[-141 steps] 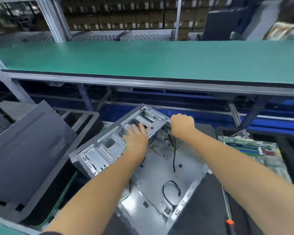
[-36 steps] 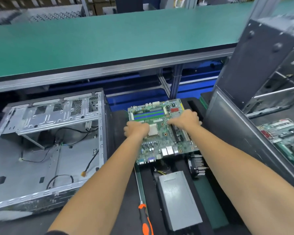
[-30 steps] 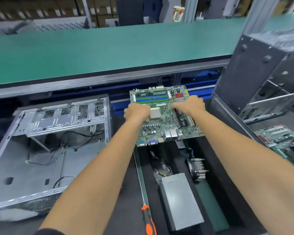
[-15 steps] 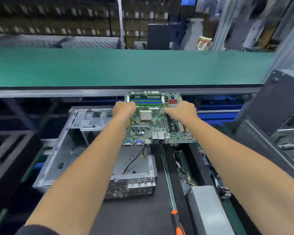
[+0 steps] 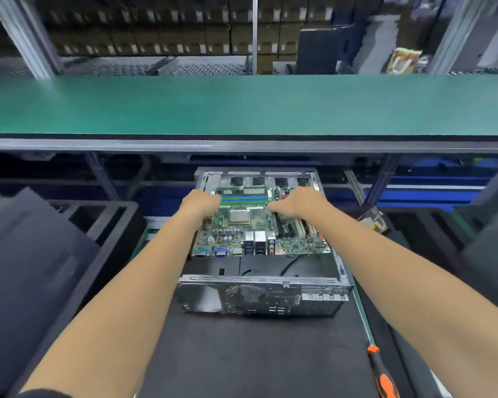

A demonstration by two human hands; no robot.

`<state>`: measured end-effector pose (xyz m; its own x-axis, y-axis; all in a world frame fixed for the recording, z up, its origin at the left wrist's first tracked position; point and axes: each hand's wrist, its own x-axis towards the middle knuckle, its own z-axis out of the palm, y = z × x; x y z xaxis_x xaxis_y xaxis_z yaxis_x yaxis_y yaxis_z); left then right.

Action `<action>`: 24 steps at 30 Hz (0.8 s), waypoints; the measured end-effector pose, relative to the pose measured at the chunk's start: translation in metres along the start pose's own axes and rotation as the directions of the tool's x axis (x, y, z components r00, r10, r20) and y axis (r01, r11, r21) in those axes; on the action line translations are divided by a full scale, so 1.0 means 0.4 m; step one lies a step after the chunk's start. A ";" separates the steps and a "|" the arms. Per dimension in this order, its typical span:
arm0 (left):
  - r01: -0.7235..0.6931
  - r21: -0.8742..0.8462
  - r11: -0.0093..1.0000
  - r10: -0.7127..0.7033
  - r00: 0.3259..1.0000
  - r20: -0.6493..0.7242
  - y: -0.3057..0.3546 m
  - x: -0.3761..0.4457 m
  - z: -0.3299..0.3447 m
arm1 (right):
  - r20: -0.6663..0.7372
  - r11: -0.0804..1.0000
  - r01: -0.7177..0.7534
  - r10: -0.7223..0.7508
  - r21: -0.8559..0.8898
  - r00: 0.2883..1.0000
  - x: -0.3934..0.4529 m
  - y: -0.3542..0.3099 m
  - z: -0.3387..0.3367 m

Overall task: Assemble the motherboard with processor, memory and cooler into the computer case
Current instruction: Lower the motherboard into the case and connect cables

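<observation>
A green motherboard [image 5: 242, 234] with a silver processor socket, blue memory slots and rear ports hangs level over the open grey metal computer case [image 5: 259, 294]. My left hand [image 5: 200, 203] grips the board's left edge. My right hand [image 5: 299, 203] grips it near the right expansion slots. The board's port edge faces the case's perforated rear panel. Black cables lie on the case floor under the board. No cooler is in view.
The case lies on a black mat [image 5: 256, 357]. An orange-handled screwdriver [image 5: 381, 372] lies at the mat's right edge. Black foam trays [image 5: 69, 239] stand to the left, dark parts to the right. A green conveyor shelf [image 5: 242, 104] runs across above.
Both hands have carried the motherboard left from the tray until it hangs over the open case. The view has swung left with it, so the case is now centred.
</observation>
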<state>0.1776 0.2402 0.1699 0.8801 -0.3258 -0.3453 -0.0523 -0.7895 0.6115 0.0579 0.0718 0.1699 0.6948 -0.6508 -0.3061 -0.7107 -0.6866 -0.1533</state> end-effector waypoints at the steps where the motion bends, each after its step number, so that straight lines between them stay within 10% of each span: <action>1: -0.014 0.062 0.998 0.013 1.000 0.020 -0.009 -0.001 -0.006 | 0.052 1.000 -0.012 0.013 -0.020 0.999 -0.008 -0.010 0.000; 11: -0.050 0.368 0.928 -0.090 0.931 0.355 -0.015 -0.060 -0.020 | 0.408 0.995 -0.012 0.051 -0.098 0.912 -0.090 -0.016 -0.009; 24: -0.194 0.469 0.862 0.013 0.932 0.362 -0.038 -0.058 0.076 | 0.341 0.987 0.008 0.047 -0.158 0.939 -0.066 0.010 0.080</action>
<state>0.1437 0.2440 0.1468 0.6489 -0.5022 -0.5716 -0.4369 -0.8610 0.2604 0.0332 0.0967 0.1474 0.5814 -0.5331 -0.6147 -0.6789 -0.7342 -0.0055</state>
